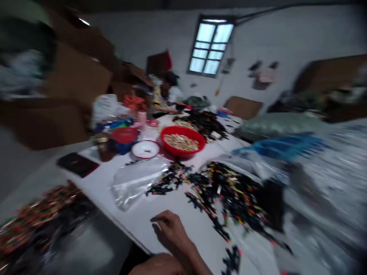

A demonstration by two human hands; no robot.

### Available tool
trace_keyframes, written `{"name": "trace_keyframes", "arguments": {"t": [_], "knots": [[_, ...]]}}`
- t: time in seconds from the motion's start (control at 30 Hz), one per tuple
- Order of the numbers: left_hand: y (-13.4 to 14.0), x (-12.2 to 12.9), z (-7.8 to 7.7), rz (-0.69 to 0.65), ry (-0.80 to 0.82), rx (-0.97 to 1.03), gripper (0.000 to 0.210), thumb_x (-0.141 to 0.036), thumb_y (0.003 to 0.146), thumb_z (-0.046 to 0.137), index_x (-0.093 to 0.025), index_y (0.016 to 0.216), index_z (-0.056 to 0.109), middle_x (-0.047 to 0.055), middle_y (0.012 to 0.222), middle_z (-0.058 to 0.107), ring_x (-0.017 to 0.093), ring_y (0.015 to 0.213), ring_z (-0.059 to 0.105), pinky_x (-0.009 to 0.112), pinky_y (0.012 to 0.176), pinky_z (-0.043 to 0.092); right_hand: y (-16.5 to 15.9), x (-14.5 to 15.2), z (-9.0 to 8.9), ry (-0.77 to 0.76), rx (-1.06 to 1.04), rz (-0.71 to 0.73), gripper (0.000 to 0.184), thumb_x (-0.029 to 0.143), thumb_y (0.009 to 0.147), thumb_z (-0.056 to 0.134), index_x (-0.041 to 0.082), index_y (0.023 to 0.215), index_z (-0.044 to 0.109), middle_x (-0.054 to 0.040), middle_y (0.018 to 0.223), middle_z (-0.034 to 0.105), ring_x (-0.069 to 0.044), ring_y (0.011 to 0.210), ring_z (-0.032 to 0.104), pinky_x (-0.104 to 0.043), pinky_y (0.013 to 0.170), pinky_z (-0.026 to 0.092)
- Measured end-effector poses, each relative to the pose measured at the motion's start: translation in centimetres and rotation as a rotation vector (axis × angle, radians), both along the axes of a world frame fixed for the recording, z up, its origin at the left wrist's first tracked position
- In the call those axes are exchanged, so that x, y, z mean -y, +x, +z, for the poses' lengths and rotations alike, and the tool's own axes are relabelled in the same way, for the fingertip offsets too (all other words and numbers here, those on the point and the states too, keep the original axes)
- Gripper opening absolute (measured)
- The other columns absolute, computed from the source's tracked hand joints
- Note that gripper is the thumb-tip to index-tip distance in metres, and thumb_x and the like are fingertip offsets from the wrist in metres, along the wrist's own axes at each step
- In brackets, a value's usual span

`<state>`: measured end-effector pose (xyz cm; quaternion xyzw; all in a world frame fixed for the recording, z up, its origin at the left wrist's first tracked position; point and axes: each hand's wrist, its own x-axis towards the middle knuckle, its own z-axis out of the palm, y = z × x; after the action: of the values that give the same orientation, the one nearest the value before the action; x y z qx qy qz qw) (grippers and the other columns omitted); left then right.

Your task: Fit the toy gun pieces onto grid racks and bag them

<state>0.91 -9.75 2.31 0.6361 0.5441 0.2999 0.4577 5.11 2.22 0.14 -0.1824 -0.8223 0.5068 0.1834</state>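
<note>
My right hand (170,228) hovers over the white table near its front edge, its forearm coming in from the bottom. Its fingers point left, loosely bent and slightly apart, and I see nothing in them. My left hand does not show. To the right of the hand lies a heap of small black plastic pieces with orange, yellow and green tips (229,187); they look like toy guns. A smaller cluster of such pieces (169,177) is beyond the hand, next to a clear plastic bag (140,179). One black piece (231,259) lies near the bottom. Blur hides finer detail.
A red basin (183,153) of small pale pieces and a white red-rimmed bowl (145,149) stand farther back. A dark phone-like object (77,164) rests at the left edge. Plastic sacks (323,183) crowd the right. Another person (162,99) sits at the far end.
</note>
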Motion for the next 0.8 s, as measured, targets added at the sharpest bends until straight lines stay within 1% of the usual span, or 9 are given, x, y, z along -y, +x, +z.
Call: {"name": "trace_keyframes", "arguments": {"t": [0.07, 0.17, 0.23, 0.33, 0.47, 0.53, 0.63, 0.73, 0.8], "knots": [[-0.4, -3.5, -0.7, -0.001, -0.007, -0.020, 0.025, -0.034, 0.091, 0.048, -0.019, 0.108, 0.059, 0.006, 0.101, 0.062, 0.017, 0.086, 0.059, 0.034, 0.077, 0.050, 3.6, -3.9, 0.7, 0.004, 0.056, -0.158, 0.023, 0.023, 0.081, 0.050, 0.020, 0.090, 0.071, -0.0033, 0.087, 0.069, -0.017, 0.080, 0.063, -0.026, 0.072, 0.049], [-1.8, -8.0, -0.9, 0.190, 0.022, -0.019, 0.028, -0.027, 0.088, 0.042, -0.017, 0.105, 0.061, 0.005, 0.084, 0.065, 0.018, 0.077, 0.060, 0.030, 0.069, 0.047, 8.4, -9.6, 2.1, 0.167, 0.128, -0.379, 0.024, 0.025, 0.083, 0.048, 0.018, 0.091, 0.069, -0.0061, 0.087, 0.069, -0.019, 0.081, 0.062, -0.029, 0.073, 0.048], [-3.5, -10.7, -0.4, 0.292, 0.059, -0.010, 0.029, -0.026, 0.085, 0.041, -0.016, 0.103, 0.062, 0.004, 0.080, 0.067, 0.017, 0.072, 0.061, 0.026, 0.064, 0.046, 9.5, -13.2, 3.1, 0.317, 0.188, -0.416, 0.023, 0.022, 0.084, 0.047, 0.017, 0.092, 0.069, -0.0070, 0.090, 0.067, -0.019, 0.083, 0.061, -0.030, 0.077, 0.047], [-6.5, -14.6, 0.6, 0.340, 0.140, -0.140, 0.030, -0.028, 0.085, 0.040, -0.016, 0.100, 0.063, 0.004, 0.084, 0.068, 0.016, 0.074, 0.062, 0.024, 0.066, 0.048, 8.2, -17.6, 4.5, 0.512, 0.291, -0.365, 0.021, 0.013, 0.082, 0.051, 0.016, 0.095, 0.067, -0.0071, 0.096, 0.064, -0.018, 0.089, 0.059, -0.029, 0.083, 0.045], [-8.8, -18.9, 1.4, 0.427, 0.196, -0.347, 0.032, -0.023, 0.086, 0.038, -0.011, 0.105, 0.061, 0.012, 0.101, 0.065, 0.021, 0.091, 0.061, 0.034, 0.085, 0.046, 3.4, -21.6, 4.7, 0.719, 0.433, -0.334, 0.030, 0.014, 0.081, 0.058, 0.016, 0.111, 0.061, -0.0085, 0.113, 0.058, -0.020, 0.104, 0.053, -0.030, 0.090, 0.042], [-8.9, -19.6, 1.1, 0.440, 0.200, -0.432, 0.032, -0.020, 0.084, 0.040, -0.011, 0.106, 0.062, 0.015, 0.106, 0.063, 0.026, 0.101, 0.057, 0.041, 0.093, 0.041, 1.3, -22.8, 3.8, 0.778, 0.496, -0.354, 0.036, 0.019, 0.083, 0.061, 0.015, 0.118, 0.057, -0.0118, 0.121, 0.053, -0.024, 0.108, 0.050, -0.036, 0.093, 0.040], [-8.6, -18.4, -0.5, 0.467, 0.228, -0.648, 0.038, -0.017, 0.083, 0.041, -0.012, 0.116, 0.060, 0.018, 0.126, 0.054, 0.033, 0.121, 0.044, 0.053, 0.103, 0.027, -0.4, -22.5, 2.0, 0.781, 0.525, -0.390, 0.035, 0.024, 0.087, 0.058, 0.014, 0.119, 0.055, -0.0156, 0.125, 0.050, -0.029, 0.111, 0.047, -0.046, 0.095, 0.037], [-8.6, -15.9, -3.1, 0.565, 0.274, -0.982, 0.046, -0.025, 0.088, 0.038, -0.010, 0.130, 0.051, 0.022, 0.139, 0.042, 0.039, 0.126, 0.038, 0.062, 0.102, 0.019, -0.4, -19.7, 0.5, 0.797, 0.530, -0.372, 0.033, 0.033, 0.087, 0.057, 0.018, 0.116, 0.056, -0.0135, 0.123, 0.051, -0.029, 0.109, 0.048, -0.047, 0.094, 0.038], [-8.9, -14.4, -4.9, 0.617, 0.315, -1.081, 0.050, -0.031, 0.091, 0.032, -0.008, 0.133, 0.047, 0.023, 0.141, 0.039, 0.040, 0.125, 0.038, 0.065, 0.101, 0.018, 0.0, -17.1, 0.4, 0.813, 0.528, -0.309, 0.033, 0.038, 0.087, 0.057, 0.020, 0.114, 0.057, -0.0114, 0.117, 0.054, -0.027, 0.104, 0.050, -0.044, 0.090, 0.042]]}}
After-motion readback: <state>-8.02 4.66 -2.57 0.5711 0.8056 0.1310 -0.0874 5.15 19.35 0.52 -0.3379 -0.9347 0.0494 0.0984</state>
